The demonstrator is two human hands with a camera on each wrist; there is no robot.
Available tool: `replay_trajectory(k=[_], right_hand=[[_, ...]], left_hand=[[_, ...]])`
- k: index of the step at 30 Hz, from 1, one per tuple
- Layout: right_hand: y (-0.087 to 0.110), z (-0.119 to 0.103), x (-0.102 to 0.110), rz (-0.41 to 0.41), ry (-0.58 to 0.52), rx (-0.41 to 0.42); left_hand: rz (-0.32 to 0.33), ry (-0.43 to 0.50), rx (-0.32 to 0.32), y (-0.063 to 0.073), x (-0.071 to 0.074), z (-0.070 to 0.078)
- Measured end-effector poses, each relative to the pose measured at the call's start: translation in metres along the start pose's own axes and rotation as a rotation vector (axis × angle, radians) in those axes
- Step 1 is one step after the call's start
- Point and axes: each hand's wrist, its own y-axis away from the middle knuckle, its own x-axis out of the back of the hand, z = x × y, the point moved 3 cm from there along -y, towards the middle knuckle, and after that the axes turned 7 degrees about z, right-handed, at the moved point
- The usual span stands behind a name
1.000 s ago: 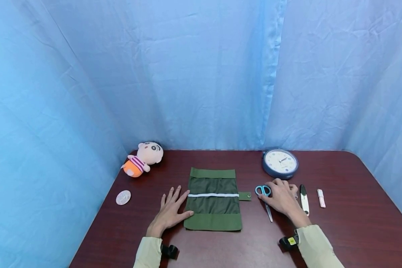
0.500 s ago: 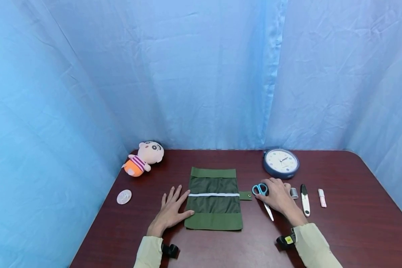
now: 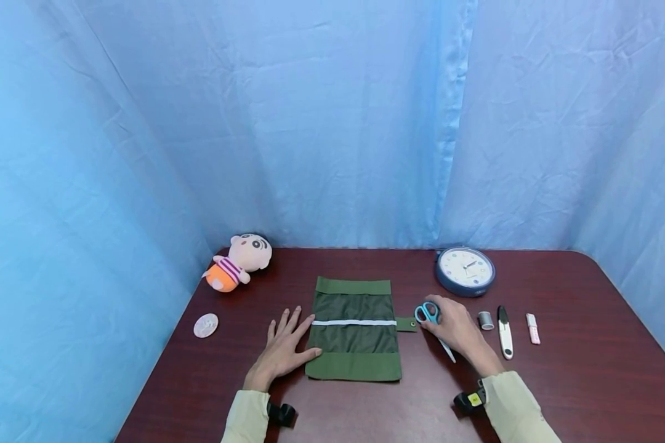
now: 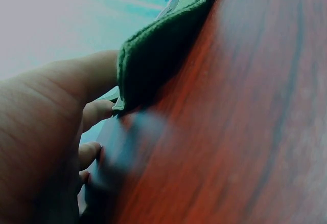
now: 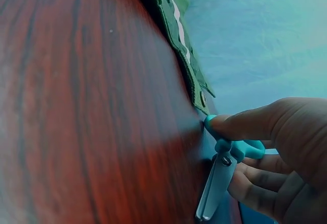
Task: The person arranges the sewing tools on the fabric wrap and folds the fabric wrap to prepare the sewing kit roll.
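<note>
A green cloth pouch (image 3: 354, 366) with a white elastic strip lies spread flat on the table. My left hand (image 3: 282, 354) has its fingers spread on the table, with thumb and index finger touching the pouch's left edge; the left wrist view shows the thumb against the pouch (image 4: 153, 45). Right of the pouch's snap tab, my right hand (image 3: 455, 326) pinches the turquoise handles of a pair of scissors (image 3: 427, 312). In the right wrist view the scissors (image 5: 219, 183) have their blades together, and the thumb presses on one handle loop. Part of the handles is hidden by the fingers.
Right of the right hand lie a grey thread spool (image 3: 485, 320), a black-and-white cutter (image 3: 505, 335) and a small pink-and-white item (image 3: 532, 328). Behind stands a round blue clock (image 3: 465, 271). At left are a plush doll (image 3: 238, 263) and a whitish disc (image 3: 205, 325).
My right hand has moved left and taken the scissors along, their handles coming near the snap tab. The thread spool has come into full view. The left hand stays still.
</note>
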Motion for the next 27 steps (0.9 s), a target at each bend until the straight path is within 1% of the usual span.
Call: replay_trajectory(k=[5,12,17,22,27], right_hand=[[0.001,0.003,0.0,-0.008,-0.046,-0.036],[0.002,0.006,0.002,-0.002,-0.15,-0.081],[0.0,0.009,0.006,-0.007,-0.218,-0.108],[-0.006,0.014,0.008,-0.015,-0.338,-0.181],[-0.012,0.016,0.004,-0.04,-0.44,-0.264]], left_hand=[[-0.008,0.007,0.003,0.0,0.0,0.0],[-0.009,0.025,0.004,0.001,0.001,0.001],[-0.008,0.021,0.002,0.0,0.001,0.001],[-0.009,0.017,0.004,0.0,0.001,0.001],[-0.011,0.02,0.007,0.0,0.002,0.002]])
